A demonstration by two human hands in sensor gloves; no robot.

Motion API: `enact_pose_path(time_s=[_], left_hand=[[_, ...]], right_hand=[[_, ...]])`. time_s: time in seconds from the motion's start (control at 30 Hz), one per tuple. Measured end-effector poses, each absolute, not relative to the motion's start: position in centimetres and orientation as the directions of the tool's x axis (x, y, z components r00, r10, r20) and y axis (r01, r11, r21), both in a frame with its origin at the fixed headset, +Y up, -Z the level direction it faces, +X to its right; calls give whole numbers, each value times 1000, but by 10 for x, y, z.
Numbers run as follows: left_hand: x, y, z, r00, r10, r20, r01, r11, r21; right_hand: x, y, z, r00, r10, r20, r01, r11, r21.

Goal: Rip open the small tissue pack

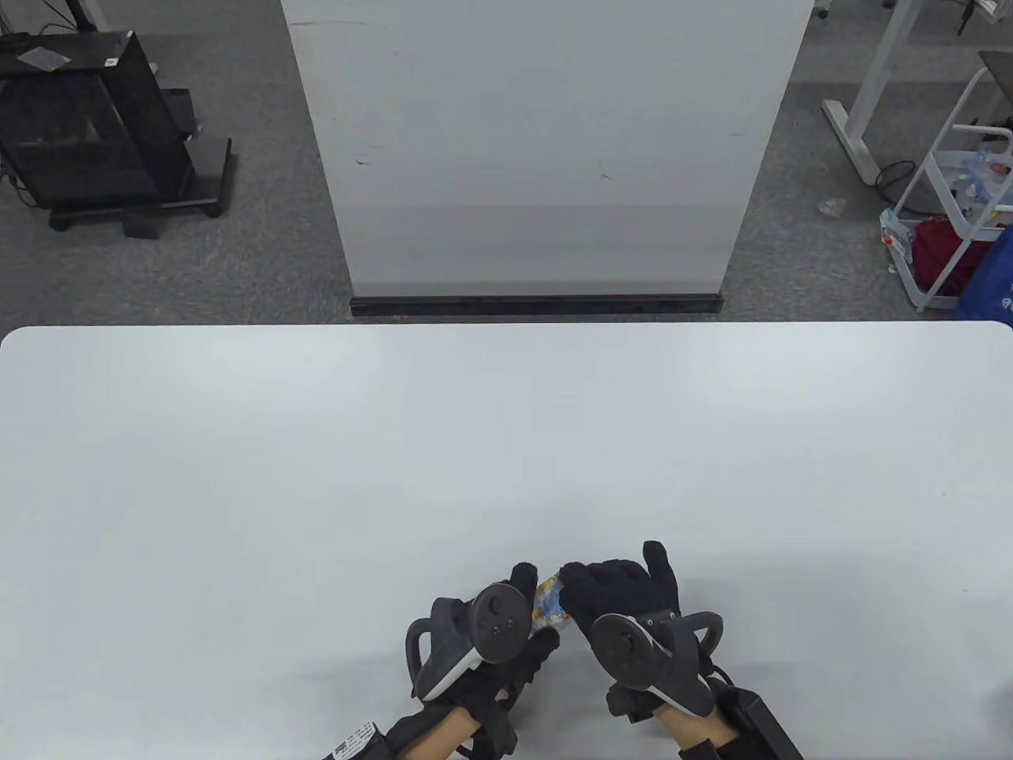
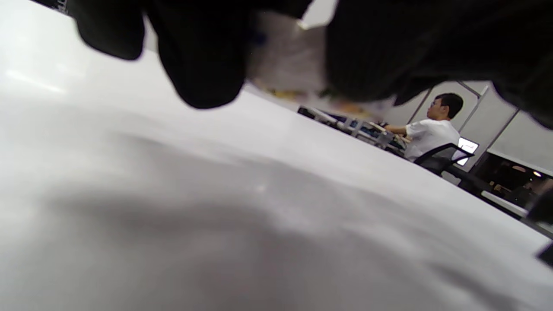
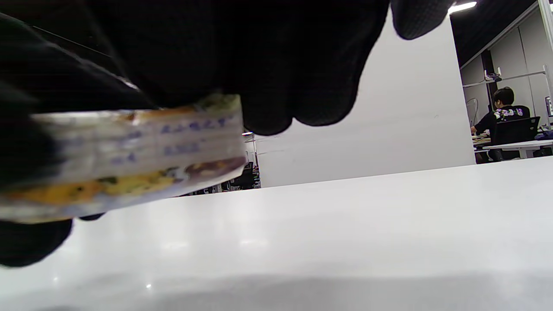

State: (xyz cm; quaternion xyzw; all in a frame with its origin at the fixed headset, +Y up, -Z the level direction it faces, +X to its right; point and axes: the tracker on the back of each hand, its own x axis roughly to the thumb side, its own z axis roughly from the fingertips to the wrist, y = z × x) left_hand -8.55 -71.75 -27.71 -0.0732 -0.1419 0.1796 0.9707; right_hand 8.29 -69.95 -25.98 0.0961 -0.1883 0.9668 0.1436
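Low in the frame's bottom centre, just above the counter (image 1: 316, 475), the tissue pack (image 1: 548, 606) sits between both hands, the left hand (image 1: 506, 633) and right hand (image 1: 625, 594) each with fingers (image 3: 268, 77) clamped on an end, its long axis seemingly running hand to hand.

Tissue pack (image 1: 549, 606): between the hands, seemingly raised above the counter (image 1: 506, 443).
Left hand (image 1: 498, 633): left of pack.
Right hand (image 1: 625, 609): right of pack.
Both hands: near counter's front edge.
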Motion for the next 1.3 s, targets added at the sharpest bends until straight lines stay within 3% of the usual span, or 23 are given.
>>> enact_pose_path(time_s=[0.37,0.5,0.67,0.8,1.07,1.3], left_hand=[[-93,-716,-284,912,330,243,-295,940,-170],[-113,-708,-298,934,307,179,-293,951,-102],[-160,-702,-328,959,282,31,-282,959,5],[-199,-708,-348,964,240,-116,-237,971,40],[-258,-723,-356,879,217,-424,-218,975,45],[-278,-730,-354,850,179,-496,-209,978,-5]], right_hand=[[97,-702,-266,-919,345,191,-390,-862,-323],[101,-705,-270,-939,301,165,-337,-900,-275],[100,-713,-273,-957,247,150,-267,-954,-135],[99,-715,-273,-961,226,158,-243,-965,-98],[97,-720,-273,-966,197,170,-205,-978,-34],[96,-720,-273,-968,186,167,-191,-981,-18]])
